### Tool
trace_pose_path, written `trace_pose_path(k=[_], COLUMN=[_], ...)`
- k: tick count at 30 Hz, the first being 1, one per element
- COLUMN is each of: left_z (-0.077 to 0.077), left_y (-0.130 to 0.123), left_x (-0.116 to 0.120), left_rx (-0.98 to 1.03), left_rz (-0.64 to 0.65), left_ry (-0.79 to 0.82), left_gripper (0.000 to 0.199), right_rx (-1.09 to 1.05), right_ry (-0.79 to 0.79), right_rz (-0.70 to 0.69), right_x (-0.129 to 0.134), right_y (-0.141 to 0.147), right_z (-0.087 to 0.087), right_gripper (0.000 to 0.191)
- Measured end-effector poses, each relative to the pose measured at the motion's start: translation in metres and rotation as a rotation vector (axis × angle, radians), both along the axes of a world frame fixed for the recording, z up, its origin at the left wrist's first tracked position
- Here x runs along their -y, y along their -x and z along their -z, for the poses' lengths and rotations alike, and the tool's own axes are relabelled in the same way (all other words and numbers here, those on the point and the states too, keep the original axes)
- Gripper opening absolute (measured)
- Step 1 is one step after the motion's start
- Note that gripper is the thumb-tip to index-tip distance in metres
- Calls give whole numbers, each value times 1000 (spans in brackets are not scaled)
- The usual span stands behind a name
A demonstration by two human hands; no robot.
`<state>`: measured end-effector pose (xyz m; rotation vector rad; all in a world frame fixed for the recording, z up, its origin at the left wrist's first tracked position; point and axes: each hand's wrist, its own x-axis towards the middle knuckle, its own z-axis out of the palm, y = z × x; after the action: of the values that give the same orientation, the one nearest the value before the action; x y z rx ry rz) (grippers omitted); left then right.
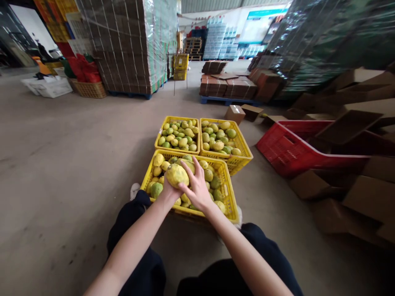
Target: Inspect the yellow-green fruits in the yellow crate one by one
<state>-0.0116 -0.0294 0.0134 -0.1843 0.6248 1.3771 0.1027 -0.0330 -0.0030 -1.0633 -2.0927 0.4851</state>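
Note:
A mottled yellow papaya [177, 176] is held above the near yellow crate [228, 193]. My left hand [169, 190] wraps around it from below and the left, most of its fingers hidden by the fruit. On the right side, my right hand [199, 187] grips it with the thumb against its lower edge and the fingers spread. Just behind, a second greenish papaya [187, 165] shows under the right fingers; whether the hand touches it I cannot tell. Several yellow and green papayas [156, 189] fill the crate below, partly covered by my hands.
Two more yellow crates of papayas, a left one [158, 142] and a right one [243, 153], stand directly beyond. A red crate [286, 150] with cardboard boxes [370, 197] lies to the right. Farther back are a blue pallet [228, 100] of flattened cartons and a wrapped stack [123, 49].

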Motion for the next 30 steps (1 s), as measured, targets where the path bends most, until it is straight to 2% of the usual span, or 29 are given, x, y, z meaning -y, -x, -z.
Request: trace_pose_path(k=[4, 7, 9, 12, 14, 17, 21, 25, 30], left_z=[5, 9, 6, -6, -16, -26, -23, -15, -17], left_y=[1, 3, 4, 8, 12, 18, 19, 16, 19], left_x=[2, 2, 0, -7, -11, -15, -14, -14, -13], left_rx=[-111, -203, -213, -172, -163, -184, -219, -200, -176], left_rz=[-35, -71, -37, 50, 30, -70, -114, -104, -132], left_ry=[-103, -159, -161, -163, -158, -156, -228, -240, -197], left_gripper=[27, 24, 26, 39, 48, 44, 40, 47, 45], right_rx=[-41, -132, -211, -346, -457, -606, -668, -650, -710], right_ry=[-60, -83, -91, -69, -4, 147, 284, 386, 473], right_rz=[-14, -21, -5, 76, 127, 178, 223, 134, 47], right_x=[1, 0, 1, 0, -3, -10, -18, -17, -14], right_y=[5, 8, 9, 5, -1, -12, -17, -9, -1], right_z=[0, -3, -7, -13, -17, -22, -24, -16, -8], right_gripper=[75, 73, 67, 60, 58, 58, 59, 58, 61])
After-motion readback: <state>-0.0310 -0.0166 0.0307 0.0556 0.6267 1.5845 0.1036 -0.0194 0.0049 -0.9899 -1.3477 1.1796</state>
